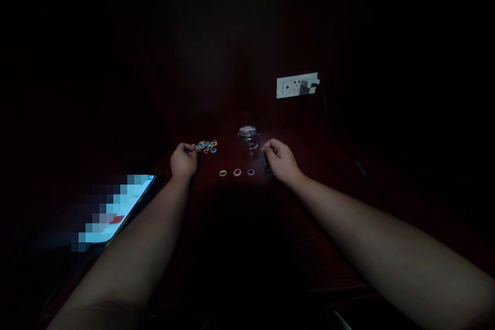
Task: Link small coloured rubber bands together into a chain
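Note:
Small coloured hair ties (209,145) lie in a loose pile on the dark red table. At the pile's left edge is my left hand (183,160), its fingers curled closed; what they hold, if anything, is too small to make out. My right hand (281,161) is closed in a pinch just right of a clear lidded jar (248,139), with its fingertips low over the table. Whatever lies in that pinch is hidden. Between the hands, three hair ties form a spaced row: yellow (223,173), pink (237,172) and purple (251,172).
A lit screen device (129,206), partly blurred out, stands tilted left of my left forearm. On the back wall is a white socket plate (288,87) with a plug (309,83) in it. A dark cable (359,166) runs down the right side. The surroundings are very dark.

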### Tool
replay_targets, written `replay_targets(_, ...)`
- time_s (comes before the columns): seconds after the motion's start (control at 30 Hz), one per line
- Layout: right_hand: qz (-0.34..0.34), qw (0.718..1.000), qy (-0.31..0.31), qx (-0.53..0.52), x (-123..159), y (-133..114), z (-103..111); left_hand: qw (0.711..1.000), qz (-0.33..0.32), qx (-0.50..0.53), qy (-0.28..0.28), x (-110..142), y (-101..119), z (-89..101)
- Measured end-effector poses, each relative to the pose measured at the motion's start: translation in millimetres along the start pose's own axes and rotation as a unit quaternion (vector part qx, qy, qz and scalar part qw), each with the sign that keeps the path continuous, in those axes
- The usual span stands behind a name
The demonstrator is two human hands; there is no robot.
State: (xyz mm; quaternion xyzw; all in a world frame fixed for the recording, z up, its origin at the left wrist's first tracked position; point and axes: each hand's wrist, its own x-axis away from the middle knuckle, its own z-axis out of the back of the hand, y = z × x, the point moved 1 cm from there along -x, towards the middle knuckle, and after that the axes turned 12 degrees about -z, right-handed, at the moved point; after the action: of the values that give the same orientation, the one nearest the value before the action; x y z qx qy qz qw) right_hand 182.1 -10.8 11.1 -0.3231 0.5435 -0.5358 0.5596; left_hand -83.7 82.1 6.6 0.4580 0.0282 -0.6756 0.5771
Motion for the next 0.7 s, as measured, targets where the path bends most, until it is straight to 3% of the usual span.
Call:
replay_targets(0.23, 0.001, 1.0, -0.011, 0.005, 0.9, -0.2, -1.2, 1.0, 0.016, -0.015, 0.001, 0.0, 1.6, 1.6)
replay_targets(0.57, -0.001, 1.0, -0.027, 0.0, 2.5, -0.6, -2.2, 0.999, -0.011, 0.037, -0.026, -2.4, -5.2, -5.0)
replay_targets(0.7, -0.003, 1.0, -0.024, 0.01, 2.2, 0.2, -2.6, 0.995, -0.02, 0.093, 0.013, -5.3, -13.8, -8.2)
